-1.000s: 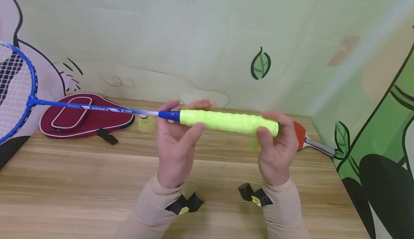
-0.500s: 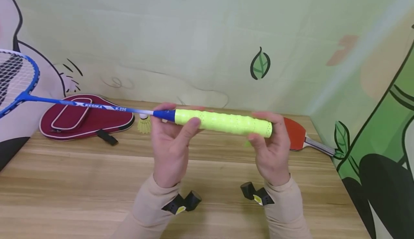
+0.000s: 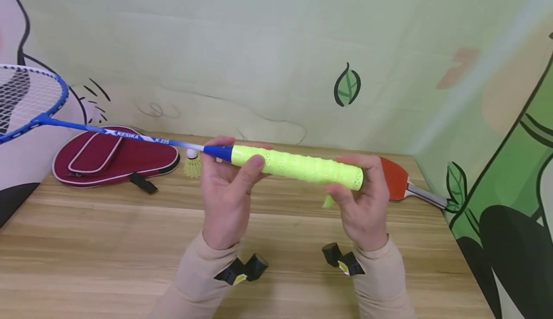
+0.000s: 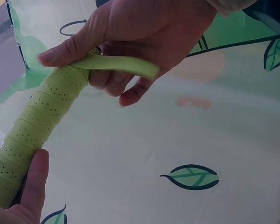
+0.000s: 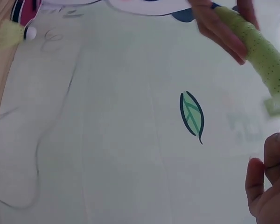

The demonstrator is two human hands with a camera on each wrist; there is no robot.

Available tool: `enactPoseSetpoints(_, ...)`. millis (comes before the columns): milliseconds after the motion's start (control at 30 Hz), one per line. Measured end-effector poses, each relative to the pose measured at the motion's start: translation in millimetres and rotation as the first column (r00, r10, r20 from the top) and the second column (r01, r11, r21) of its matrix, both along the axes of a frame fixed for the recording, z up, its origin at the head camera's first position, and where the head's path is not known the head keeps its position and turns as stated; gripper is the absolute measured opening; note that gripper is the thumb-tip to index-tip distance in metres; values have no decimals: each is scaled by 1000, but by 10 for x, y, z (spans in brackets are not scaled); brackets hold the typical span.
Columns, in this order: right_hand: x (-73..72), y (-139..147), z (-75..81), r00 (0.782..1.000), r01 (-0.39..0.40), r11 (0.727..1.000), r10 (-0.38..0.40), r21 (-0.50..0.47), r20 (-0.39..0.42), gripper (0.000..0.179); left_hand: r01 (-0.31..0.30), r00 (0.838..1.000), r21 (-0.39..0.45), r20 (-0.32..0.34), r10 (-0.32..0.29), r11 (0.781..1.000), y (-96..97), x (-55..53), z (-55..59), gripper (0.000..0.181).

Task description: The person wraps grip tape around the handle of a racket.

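Observation:
A blue badminton racket (image 3: pixel 129 135) is held across the front of me above the table, its strung head cut off at the left edge. Perforated neon-yellow grip tape (image 3: pixel 298 165) is wound round its handle. My left hand (image 3: pixel 226 199) holds the handle near the blue cone, thumb on the tape. At the butt end, my right hand (image 3: pixel 365 204) pinches the handle between thumb and fingers. A loose tail of tape (image 4: pixel 123 64) sticks out by the right hand in the left wrist view; in the right wrist view it is blurred.
On the table (image 3: pixel 129 242), a dark red racket case (image 3: pixel 129 160) lies at the back left with a yellow shuttlecock (image 3: pixel 192 165) beside it. A red table tennis paddle (image 3: pixel 394 180) lies behind my right hand. A printed cloth backdrop (image 3: pixel 259 60) stands behind.
Both hands have shifted slightly left with the racket. The racket has turned about its long axis, so its head looks flatter, and the loose tape tail shows more below the handle.

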State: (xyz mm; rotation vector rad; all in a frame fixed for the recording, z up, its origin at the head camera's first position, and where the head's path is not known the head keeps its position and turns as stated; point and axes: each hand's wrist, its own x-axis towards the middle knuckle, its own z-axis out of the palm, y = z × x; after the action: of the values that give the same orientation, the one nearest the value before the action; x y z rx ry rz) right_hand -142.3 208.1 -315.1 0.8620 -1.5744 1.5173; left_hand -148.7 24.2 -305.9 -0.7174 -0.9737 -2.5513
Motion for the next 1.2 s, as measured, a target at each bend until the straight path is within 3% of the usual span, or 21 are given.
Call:
enactPoseSetpoints(167,3,-15,0,999,24,1000,-24,-12,-38,63,4,1000,-5,-5,-4,1000,3,8,1,41)
enactPoseSetpoints(500,-10,-2,1,997,67,994,-64,81,-44,59,-27,1000,-24,3,27,999,-2,-1,0,38)
enactPoseSetpoints(700,8,47,14,998,44,982,-52,183,40,60,-46,999,-18,20,47,999,-5,-7,-3,37)
enactPoseSetpoints(833,27,48,4,993,58,979,-77,197,88,62,-63,998,-25,18,63,998,-11,-10,-2,36)
enactPoseSetpoints(1100,-28,39,-10,988,153,972,-149,178,-32,57,-104,991,-49,76,108,993,8,3,14,41)
enactPoseSetpoints(1200,-45,32,-32,984,176,975,-171,138,-45,57,-91,992,-57,77,95,994,23,13,19,44)
